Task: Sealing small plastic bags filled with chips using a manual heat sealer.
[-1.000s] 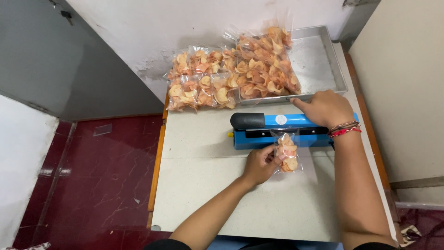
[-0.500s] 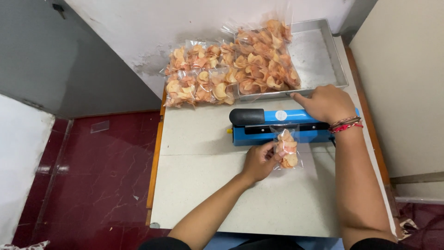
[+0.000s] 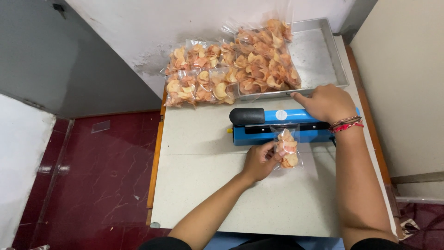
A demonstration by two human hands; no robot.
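A: Item one, the left hand?

B: Fingers pinched together on the left edge of a small clear bag of orange crisps. The bag lies on the pale table, its top end tucked under the arm of the blue heat sealer.

A: Item two, the right hand?

B: Palm down and flat on the sealer's arm towards its right end, fingers closed over it, index finger stretched towards the metal tray. Red and dark thread bracelets on the wrist.

A: Other stock?

B: Filled bags of crisps, heaped at the table's far left and spilling into the tray; the tray's right half shows bare metal. Dark red tiled floor to the left.

A: Handling note for the seal?

B: My judgement: keep the bag's mouth flat and square across the sealing strip, crisps shaken down clear of the bar so none is caught in the seam. Press evenly along the arm. The pinching fingers look well placed, below the bar rather than under it. Whether the mouth lies free of wrinkles I cannot tell; the arm hides it.
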